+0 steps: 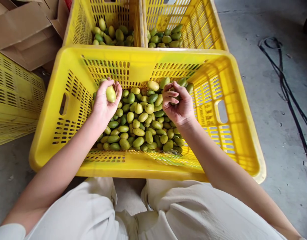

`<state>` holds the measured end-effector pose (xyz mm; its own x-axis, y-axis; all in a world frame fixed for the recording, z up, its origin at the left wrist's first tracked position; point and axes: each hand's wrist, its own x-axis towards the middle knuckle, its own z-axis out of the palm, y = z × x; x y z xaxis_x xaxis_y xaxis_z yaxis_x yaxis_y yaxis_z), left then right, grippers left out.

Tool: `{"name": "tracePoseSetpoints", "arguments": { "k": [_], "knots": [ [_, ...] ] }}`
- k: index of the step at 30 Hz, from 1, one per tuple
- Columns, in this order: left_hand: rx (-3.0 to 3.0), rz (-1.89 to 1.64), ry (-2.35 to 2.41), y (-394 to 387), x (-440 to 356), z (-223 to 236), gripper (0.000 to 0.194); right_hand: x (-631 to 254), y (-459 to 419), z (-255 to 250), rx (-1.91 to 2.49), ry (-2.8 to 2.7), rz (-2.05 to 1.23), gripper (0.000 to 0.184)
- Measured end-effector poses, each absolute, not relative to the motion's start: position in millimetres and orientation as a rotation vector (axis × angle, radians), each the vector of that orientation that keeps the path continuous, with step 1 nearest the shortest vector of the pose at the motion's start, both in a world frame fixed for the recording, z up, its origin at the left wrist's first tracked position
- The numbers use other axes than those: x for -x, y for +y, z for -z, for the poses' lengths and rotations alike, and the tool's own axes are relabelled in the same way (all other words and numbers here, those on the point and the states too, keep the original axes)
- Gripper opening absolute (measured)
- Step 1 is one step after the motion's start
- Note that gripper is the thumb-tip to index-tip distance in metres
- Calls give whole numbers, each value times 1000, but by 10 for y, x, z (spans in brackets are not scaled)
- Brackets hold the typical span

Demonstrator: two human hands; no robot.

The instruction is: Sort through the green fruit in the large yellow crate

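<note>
- The floor [268, 83] is bare concrete, with a black cable [285, 86] trailing at 2 o'clock and flattened cardboard [23, 30] at 10 o'clock.
- The near crate [148, 60], yellow and slotted, sits between the person's knees and holds a heap of green fruit [141, 123] on its bottom.
- Two far crates [143, 20] at 12 o'clock touch its far rim; each holds a thinner layer of fruit, so, judging by the piles, most of the fruit is still in the near crate.
- Another yellow crate [13, 96] stands at 9 o'clock.
- The left hand [105, 101], palm up at 11 o'clock over the heap, cups a pale yellow-green fruit [110, 94].
- The right hand [177, 105], at 1 o'clock, curls around something; what it grips is hidden by the fingers.
</note>
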<state>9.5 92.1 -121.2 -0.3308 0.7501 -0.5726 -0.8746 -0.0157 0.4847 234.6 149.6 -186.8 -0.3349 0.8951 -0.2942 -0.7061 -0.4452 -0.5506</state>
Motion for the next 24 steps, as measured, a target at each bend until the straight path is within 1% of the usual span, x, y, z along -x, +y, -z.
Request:
{"name": "tracePoseSetpoints", "arguments": {
  "k": [4,7,8,12,15,17,20,24],
  "knots": [
    [155,-1613,930,904,-70,1179,13,-2321,1481,1863,749,-499,-1853,15],
    [142,-1648,888,887,-81,1160,26,-2266,1423,1809,695,-468,-1844,15],
    [143,-1655,870,884,-89,1158,27,-2248,1406,1788,678,-470,-1852,13],
    [70,-1622,825,884,-128,1170,17,-2174,1359,1690,691,-497,-1874,14],
    [-30,-1618,850,882,-140,1181,8,-2123,1323,1601,728,-411,-1892,10],
    [-68,-1591,909,878,-132,1188,9,-2105,1303,1550,737,-301,-1927,6],
    [-42,-1566,959,878,-109,1201,12,-2129,1313,1536,732,-129,-1985,12],
    [71,-1629,946,888,-86,1191,13,-2228,1388,1634,674,-59,-2046,20]
  ]
}}
